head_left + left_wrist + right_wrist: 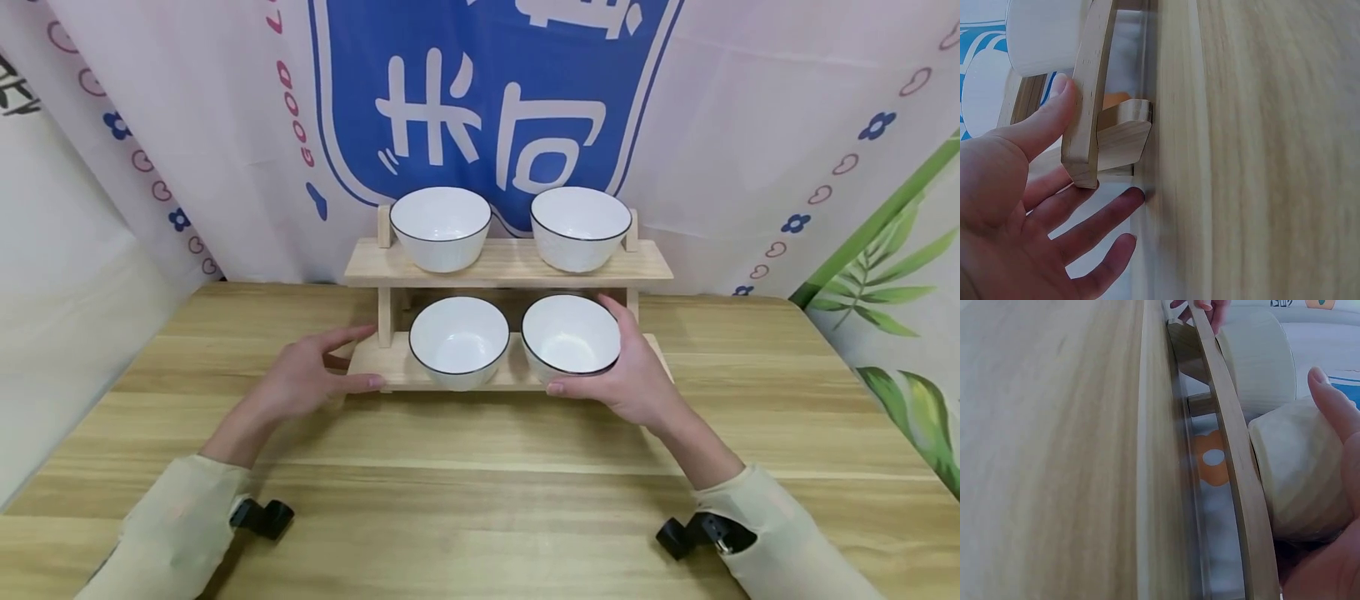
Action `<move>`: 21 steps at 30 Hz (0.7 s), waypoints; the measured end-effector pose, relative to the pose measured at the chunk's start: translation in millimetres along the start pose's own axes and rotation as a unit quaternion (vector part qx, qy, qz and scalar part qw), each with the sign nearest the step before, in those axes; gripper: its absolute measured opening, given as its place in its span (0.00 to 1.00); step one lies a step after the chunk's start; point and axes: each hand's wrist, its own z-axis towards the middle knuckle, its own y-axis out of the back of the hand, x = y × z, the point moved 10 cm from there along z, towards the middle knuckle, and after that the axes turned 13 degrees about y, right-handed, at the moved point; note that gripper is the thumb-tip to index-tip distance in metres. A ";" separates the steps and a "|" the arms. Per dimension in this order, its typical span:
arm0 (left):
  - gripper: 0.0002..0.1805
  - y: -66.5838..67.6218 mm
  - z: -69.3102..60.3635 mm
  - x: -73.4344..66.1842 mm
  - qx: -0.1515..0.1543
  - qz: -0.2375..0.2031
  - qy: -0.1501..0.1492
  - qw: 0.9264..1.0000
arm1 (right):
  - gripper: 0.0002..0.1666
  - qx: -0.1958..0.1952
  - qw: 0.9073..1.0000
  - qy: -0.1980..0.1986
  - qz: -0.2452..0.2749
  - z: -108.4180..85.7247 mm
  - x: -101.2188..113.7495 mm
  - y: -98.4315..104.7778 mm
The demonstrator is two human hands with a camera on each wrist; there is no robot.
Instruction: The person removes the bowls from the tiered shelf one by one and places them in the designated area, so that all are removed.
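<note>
A two-tier wooden rack (510,265) stands on the table with two white, dark-rimmed bowls on each tier. My left hand (318,375) grips the left end of the lower shelf (1082,119). In the left wrist view its thumb lies along the upper face, two fingers reach round the end, and the other two are spread. My right hand (633,375) holds the lower right bowl (572,333), thumb at the front and fingers round the far side. That bowl (1300,475) rests on or just above the shelf; I cannot tell which. Beside it sits the lower left bowl (459,337).
On the upper tier are the upper left bowl (441,225) and the upper right bowl (580,227). Behind the rack hangs a printed curtain (712,167). The wooden table (480,500) extends in front and to both sides.
</note>
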 end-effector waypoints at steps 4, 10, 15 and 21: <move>0.53 0.0 0.7 1.0 0.002 -0.002 0.005 1.000 | 0.80 -0.004 1.000 0.003 -0.001 1.6 0.0 -0.3; 0.54 1.0 2.6 1.2 0.000 0.000 0.008 1.000 | 0.77 -0.009 1.000 -0.007 -0.016 1.3 -0.1 1.3; 0.53 0.6 2.3 1.1 0.000 -0.003 0.004 1.000 | 0.76 -0.006 1.000 -0.011 -0.017 -0.5 0.1 1.2; 0.52 0.5 1.1 0.9 -0.002 -0.002 0.002 1.000 | 0.74 0.002 1.000 0.003 -0.004 -2.6 1.3 0.2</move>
